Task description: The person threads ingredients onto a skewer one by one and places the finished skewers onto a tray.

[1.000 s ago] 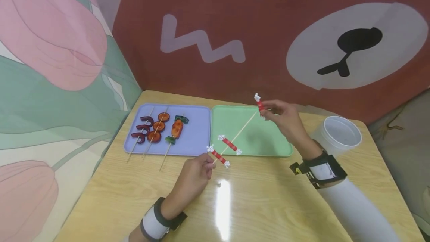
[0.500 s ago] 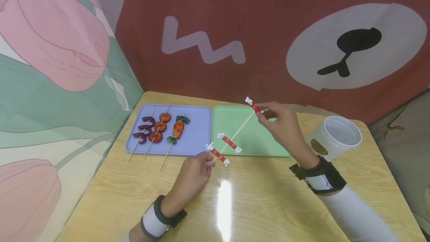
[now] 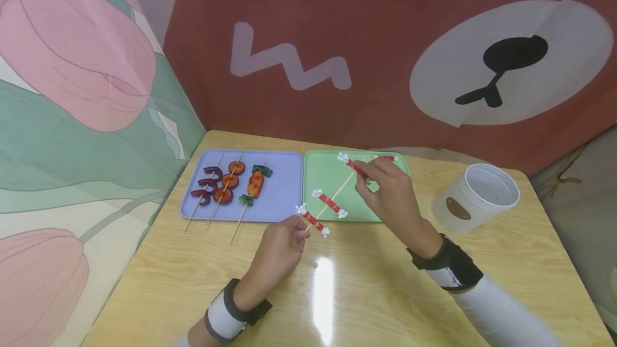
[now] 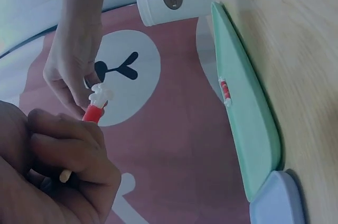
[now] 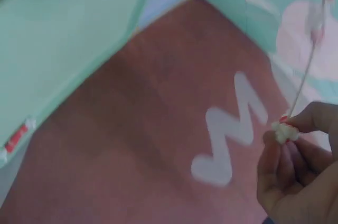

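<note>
A thin wooden skewer point(image 3: 343, 184) slants up and to the right over the green tray, its lower end gripped by my left hand point(image 3: 278, 249). Two red sticks with white knobbly ends are threaded crosswise on it: one red stick point(image 3: 330, 204) around its middle, another red stick point(image 3: 313, 222) close to my left fingers. With thumb and fingers, my right hand point(image 3: 391, 197) pinches a third such red stick point(image 3: 351, 163) right at the skewer's upper end. In the right wrist view, the white knobbly end point(image 5: 285, 132) of this stick shows between the fingertips, where the skewer meets it.
One more red stick point(image 3: 385, 158) lies at the back right of the green tray point(image 3: 315, 162). The purple tray point(image 3: 284, 186) beside it on the left bears three loaded skewers whose ends overhang its front edge. A whitish tub point(image 3: 469, 202) stands to the right, and a painted wall point(image 3: 289, 111) rises behind.
The right hand has moved left and slightly down, bringing its red stick to the skewer's upper end. The back-right red stick and more of the tub have come into sight. The left hand stays put.
</note>
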The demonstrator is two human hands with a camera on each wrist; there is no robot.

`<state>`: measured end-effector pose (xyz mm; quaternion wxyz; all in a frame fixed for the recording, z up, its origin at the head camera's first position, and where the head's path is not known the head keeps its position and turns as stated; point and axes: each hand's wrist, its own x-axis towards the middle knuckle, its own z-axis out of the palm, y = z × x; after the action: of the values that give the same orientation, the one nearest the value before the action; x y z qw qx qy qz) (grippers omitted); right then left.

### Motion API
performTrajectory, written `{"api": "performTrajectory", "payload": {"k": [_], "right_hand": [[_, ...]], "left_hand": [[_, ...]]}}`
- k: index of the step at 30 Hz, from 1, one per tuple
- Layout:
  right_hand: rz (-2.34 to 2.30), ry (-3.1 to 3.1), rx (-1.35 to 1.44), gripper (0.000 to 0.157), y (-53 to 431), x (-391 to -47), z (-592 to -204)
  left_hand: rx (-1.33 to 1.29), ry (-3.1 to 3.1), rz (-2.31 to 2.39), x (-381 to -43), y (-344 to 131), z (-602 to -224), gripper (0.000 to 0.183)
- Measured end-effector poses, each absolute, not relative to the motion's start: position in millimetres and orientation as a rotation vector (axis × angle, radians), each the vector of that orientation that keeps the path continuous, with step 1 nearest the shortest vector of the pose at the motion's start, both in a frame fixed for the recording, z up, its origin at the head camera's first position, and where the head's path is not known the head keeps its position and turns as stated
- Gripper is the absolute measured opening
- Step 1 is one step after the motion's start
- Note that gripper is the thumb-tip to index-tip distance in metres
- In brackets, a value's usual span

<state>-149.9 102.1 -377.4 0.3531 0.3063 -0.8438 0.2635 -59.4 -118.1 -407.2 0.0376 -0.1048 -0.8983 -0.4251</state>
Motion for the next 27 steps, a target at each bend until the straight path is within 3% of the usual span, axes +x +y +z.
{"api": "performTrajectory", "payload": {"k": [5, 13, 19, 23, 27], "right_hand": [[0.695, -2.222, 0.879, 0.024, 86.8, -147.6, -390.8], [0.819, -2.313, 0.794, 0.024, 87.2, -159.6, -394.4], [0.738, -2.532, 0.519, 0.019, 128.2, -227.3, -415.3], [0.528, -2.768, 0.492, 0.022, 173.5, -276.6, -447.7], [0.289, -2.917, 0.560, 0.024, 207.2, -297.7, -477.2]], "left_hand": [[-0.322, -2.739, -1.312, -66.0, -117.7, -404.2, 0.017], [-0.251, -2.739, -1.259, -68.7, -128.0, -410.2, 0.014], [-0.178, -2.738, -1.261, -65.8, -139.7, -416.7, 0.013], [-0.168, -2.771, -1.247, -60.5, -145.5, -420.6, 0.013], [-0.187, -2.798, -1.243, -53.3, -150.2, -423.6, 0.015]]}}
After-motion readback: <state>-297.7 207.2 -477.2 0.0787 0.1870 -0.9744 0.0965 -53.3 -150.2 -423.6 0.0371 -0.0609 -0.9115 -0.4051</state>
